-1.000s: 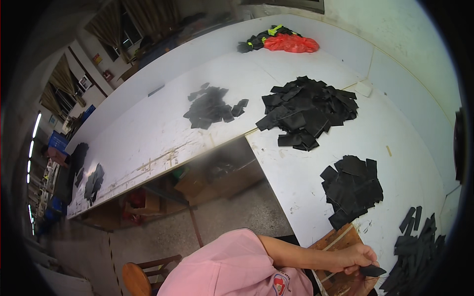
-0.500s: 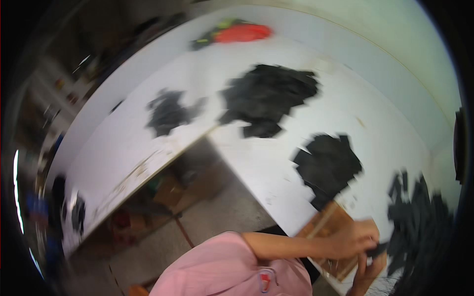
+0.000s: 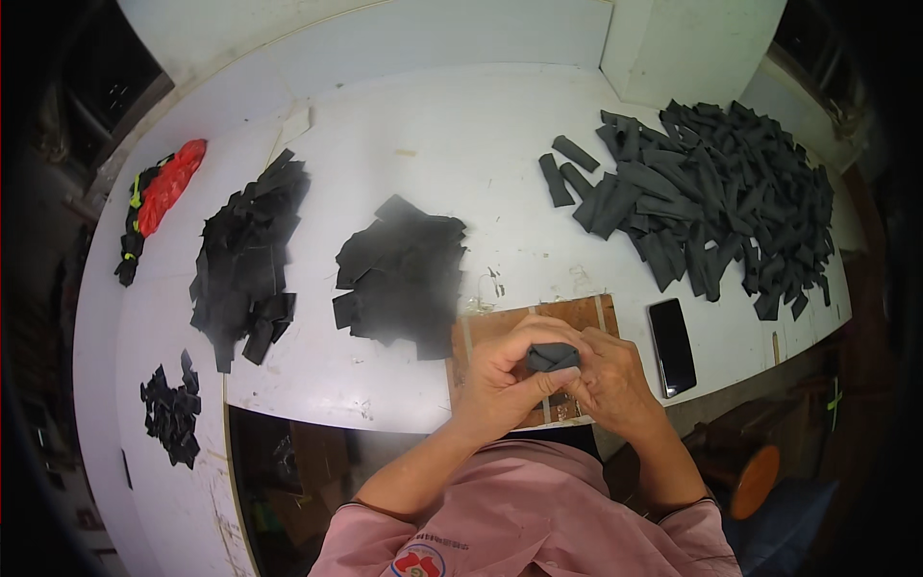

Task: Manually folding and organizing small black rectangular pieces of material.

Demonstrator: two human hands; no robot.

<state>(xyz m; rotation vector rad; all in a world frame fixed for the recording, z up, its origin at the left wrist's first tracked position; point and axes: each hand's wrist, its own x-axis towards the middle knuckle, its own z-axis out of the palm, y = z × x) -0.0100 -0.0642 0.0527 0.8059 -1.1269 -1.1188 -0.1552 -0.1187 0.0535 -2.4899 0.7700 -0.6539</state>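
A dark grey piece of sheet material (image 3: pixel 552 357), rolled or folded into a tube with its end facing up, sits between my two hands. My left hand (image 3: pixel 502 375) is wrapped round it, thumb along the near edge and fingers over the far side. From the right, my right hand (image 3: pixel 617 383) closes on the same piece, its fingers partly hidden. Both hands are above a brown wooden board (image 3: pixel 577 310) with strips of tape across it. Left of the board lies a stack of flat black pieces (image 3: pixel 404 274).
At the right, a big heap of dark rolled tubes (image 3: pixel 692 188) covers the table (image 3: pixel 385 111). A phone (image 3: pixel 672 348) lies right of the board. Further left are a larger black pile (image 3: pixel 248 264), a small scrap pile (image 3: pixel 173 413) and a red plastic bag (image 3: pixel 176 183).
The view has swung right from the table's left part, bringing the tube heap, phone and both hands into full view. My hands now hold the dark piece over the board.
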